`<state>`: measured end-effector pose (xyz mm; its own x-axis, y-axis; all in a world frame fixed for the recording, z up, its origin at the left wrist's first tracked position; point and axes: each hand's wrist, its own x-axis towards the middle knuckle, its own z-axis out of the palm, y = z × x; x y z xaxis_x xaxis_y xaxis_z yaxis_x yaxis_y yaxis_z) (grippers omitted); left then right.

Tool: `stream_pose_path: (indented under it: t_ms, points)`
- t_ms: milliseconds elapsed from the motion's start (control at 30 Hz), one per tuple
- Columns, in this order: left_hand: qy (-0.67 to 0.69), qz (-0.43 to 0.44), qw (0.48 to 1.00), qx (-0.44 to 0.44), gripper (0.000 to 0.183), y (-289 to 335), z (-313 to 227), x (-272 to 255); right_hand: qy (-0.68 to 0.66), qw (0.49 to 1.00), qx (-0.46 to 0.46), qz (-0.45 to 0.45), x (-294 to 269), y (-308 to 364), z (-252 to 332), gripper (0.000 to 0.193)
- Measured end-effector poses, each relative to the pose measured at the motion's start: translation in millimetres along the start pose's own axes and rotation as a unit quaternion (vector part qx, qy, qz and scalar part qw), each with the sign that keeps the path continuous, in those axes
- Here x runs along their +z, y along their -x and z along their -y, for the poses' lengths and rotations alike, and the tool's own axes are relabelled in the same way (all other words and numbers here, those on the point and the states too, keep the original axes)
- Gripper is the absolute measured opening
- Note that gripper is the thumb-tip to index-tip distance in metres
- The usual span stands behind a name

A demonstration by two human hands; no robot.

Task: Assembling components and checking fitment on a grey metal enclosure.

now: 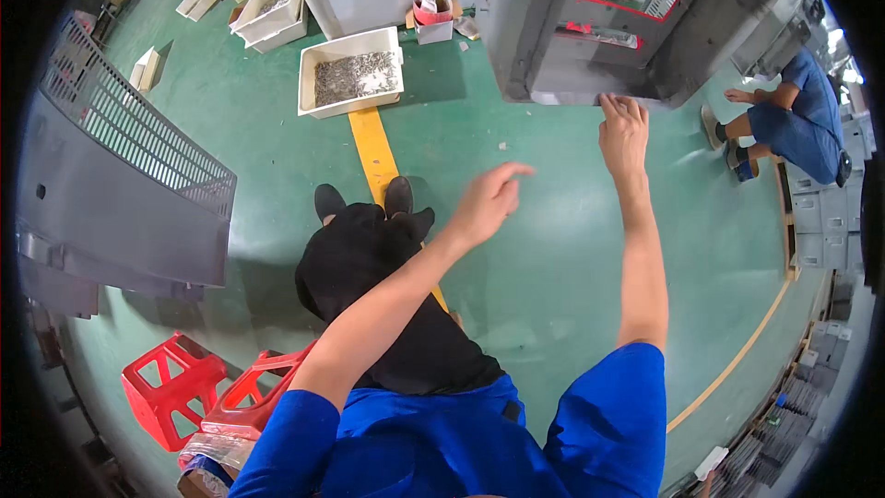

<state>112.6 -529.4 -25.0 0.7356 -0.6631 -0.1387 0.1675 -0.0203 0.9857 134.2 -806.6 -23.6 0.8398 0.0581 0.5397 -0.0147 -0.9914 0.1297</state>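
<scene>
A large grey plastic housing point(516, 46) with a deep hollow side stands at the upper right. A red-edged opening with a slotted grille shows inside it. My right hand point(624, 134) reaches forward to its near lower edge, with the fingers bent over that rim. My left hand point(487, 205) hangs over the floor, apart from the housing. Its index finger points to the right while the other fingers are loosely curled, and nothing is in it.
A white bin point(350, 101) of small metal parts sits ahead on the green floor. Red stools point(175, 383) stand at lower left, below a grey slotted panel point(129, 184). A person in blue point(797, 120) crouches at right, beside stacked grey parts point(820, 221).
</scene>
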Motion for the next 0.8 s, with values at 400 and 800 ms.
stream_pose_path:
  t_ms: [400,800]
  points:
    - [-0.424,-0.005,0.906,0.010,0.051,-15,-18,19,-0.175,0.909,0.368,-0.085,-30,8,-6,0.038]
    - [-0.379,0.007,0.924,0.057,0.033,0,-20,11,-0.109,0.911,0.389,-0.083,-30,7,-32,0.015]
